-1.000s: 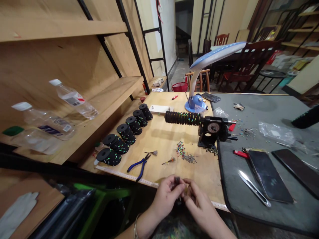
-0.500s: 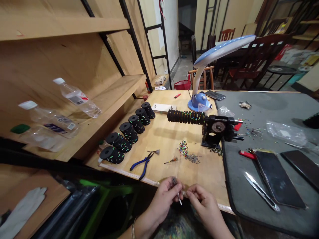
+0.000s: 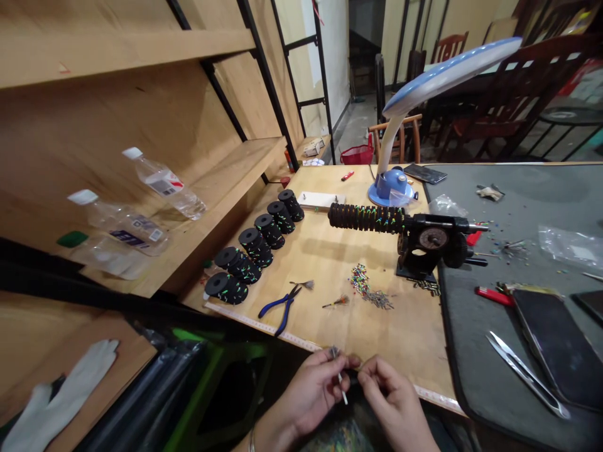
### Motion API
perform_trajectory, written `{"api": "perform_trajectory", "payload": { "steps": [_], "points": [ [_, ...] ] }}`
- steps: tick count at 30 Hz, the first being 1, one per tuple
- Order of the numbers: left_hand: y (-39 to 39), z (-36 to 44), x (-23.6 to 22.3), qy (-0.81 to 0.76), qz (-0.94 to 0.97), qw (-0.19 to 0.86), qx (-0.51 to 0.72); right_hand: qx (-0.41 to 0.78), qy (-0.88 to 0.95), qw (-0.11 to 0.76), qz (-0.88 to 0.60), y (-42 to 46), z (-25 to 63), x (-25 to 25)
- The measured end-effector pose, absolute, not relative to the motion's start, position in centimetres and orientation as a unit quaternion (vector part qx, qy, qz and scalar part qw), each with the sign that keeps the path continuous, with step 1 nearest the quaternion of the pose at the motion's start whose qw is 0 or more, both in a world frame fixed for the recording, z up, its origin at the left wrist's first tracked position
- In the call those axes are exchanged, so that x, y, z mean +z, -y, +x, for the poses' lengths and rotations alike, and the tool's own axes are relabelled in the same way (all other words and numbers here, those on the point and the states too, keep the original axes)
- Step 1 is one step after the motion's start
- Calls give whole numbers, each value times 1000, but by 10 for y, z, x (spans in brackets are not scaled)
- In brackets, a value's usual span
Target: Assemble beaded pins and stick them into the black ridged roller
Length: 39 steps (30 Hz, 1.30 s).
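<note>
Left-hand fingers pinch thin white stem, long axis near upright — right-hand fingers just beside, grip unclear.

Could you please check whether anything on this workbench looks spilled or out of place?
Loose coloured bits lie scattered on the grey mat beside the black geared clamp, looking spilled. A second untidy heap sits on the wooden board, unlike the neat row of black spools.
</note>
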State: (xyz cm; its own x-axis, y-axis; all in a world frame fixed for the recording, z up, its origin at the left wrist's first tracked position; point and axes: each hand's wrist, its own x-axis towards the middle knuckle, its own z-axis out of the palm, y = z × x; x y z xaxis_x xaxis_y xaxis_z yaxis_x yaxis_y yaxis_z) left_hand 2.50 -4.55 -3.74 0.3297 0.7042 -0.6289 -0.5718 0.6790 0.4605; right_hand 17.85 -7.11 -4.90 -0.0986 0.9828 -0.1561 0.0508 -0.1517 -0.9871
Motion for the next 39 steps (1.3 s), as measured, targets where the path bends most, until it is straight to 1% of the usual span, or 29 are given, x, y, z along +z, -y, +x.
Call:
{"api": "perform_trajectory", "payload": {
  "steps": [3, 11, 17, 27, 34, 39],
  "points": [
    [46, 23, -38, -411, 76, 819, 393, 548, 507, 422, -514, 72, 177, -48],
    [53, 18, -37, -382, 108, 833, 386, 577, 563, 373, -459, 68, 176, -35],
    [62, 16, -42, -377, 68, 841, 381, 575, 591, 345, -449, 69, 175, -29],
    [72, 12, -55, -372, 98, 846, 369, 571, 596, 326, -460, 71, 172, -30],
    [80, 6, -65, -387, 107, 842, 361, 581, 585, 331, -459, 74, 170, -30],
    [81, 5, -68, -389, 103, 840, 364, 582, 601, 311, -451, 74, 170, -29]
  ]
}}
